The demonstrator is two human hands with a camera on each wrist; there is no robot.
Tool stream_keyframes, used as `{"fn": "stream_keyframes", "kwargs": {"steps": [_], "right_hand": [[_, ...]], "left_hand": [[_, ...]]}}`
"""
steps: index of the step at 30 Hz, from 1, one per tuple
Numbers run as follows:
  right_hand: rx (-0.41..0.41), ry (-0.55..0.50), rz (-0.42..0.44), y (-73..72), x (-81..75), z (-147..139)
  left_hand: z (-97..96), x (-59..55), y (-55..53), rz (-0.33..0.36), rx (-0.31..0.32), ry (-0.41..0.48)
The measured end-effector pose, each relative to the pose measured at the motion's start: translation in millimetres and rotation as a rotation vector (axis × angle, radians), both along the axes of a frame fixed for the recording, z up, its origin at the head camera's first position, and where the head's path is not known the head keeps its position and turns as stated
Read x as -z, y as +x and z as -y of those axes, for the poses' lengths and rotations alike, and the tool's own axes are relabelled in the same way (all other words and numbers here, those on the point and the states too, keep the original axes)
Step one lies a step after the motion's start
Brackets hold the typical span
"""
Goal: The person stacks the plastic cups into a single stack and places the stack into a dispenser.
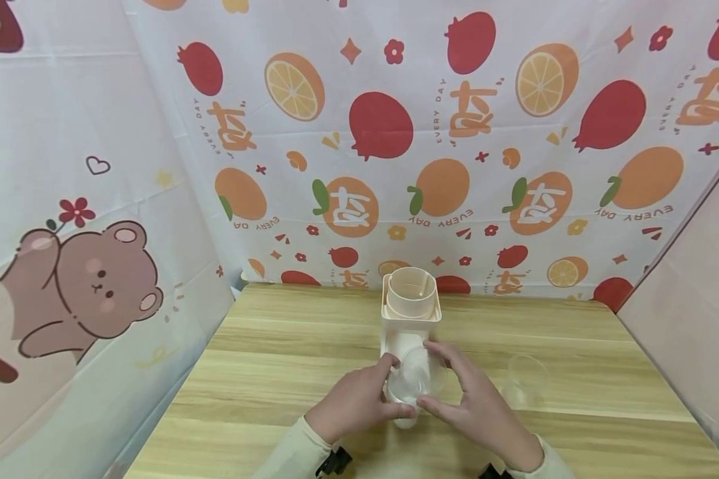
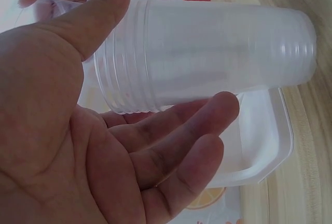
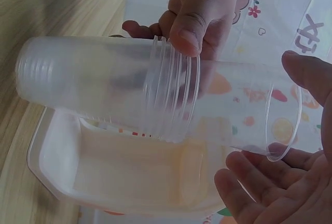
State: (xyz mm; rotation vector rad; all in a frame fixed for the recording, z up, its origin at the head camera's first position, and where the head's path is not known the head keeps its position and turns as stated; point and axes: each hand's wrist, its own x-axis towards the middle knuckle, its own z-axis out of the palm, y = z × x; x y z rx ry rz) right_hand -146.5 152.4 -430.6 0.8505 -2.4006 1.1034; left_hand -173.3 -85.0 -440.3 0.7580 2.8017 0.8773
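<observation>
A nested stack of clear plastic cups (image 2: 223, 53) lies sideways in my left hand (image 1: 359, 399). The thumb and fingers grip it near the bunched rims, with the bases pointing away. One clear plastic cup (image 3: 236, 125) stands partly out of the stack's open end in the right wrist view. My right hand (image 1: 476, 409) holds that cup near its rim, the thumb on one side and curled fingers on the other. Below the stack is a white plastic holder (image 1: 402, 342) with a round tube (image 1: 410, 309) at its far end.
Another clear plastic cup (image 1: 524, 386) stands on the wooden table (image 1: 275, 372), to the right of my right hand. Fruit-printed cloth (image 1: 383, 126) hangs behind the table. A cloth with a bear print (image 1: 104, 286) hangs at the left.
</observation>
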Motion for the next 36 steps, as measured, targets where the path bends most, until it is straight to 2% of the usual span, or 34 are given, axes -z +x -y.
{"fn": "stream_keyframes", "kwargs": {"steps": [9,18,26,33,36], "right_hand": [[0.005,0.019,0.034,-0.1,1.9,1.0],[0.006,0.035,0.031,0.1,2.3,1.4],[0.008,0.068,0.088,2.2,0.4,0.6],[0.034,0.141,0.029,1.2,0.5,-1.9],[0.09,0.194,-0.027,-0.7,-1.6,-6.3]], "left_hand": [[1.4,-1.9,1.0,0.002,0.002,-0.001],[1.0,-0.1,-0.1,-0.061,-0.008,-0.054],[1.4,-1.6,-0.4,-0.061,-0.019,-0.043],[1.6,-0.7,-0.8,-0.064,-0.015,-0.046],[1.8,-1.0,-0.7,-0.054,-0.019,-0.045]]}}
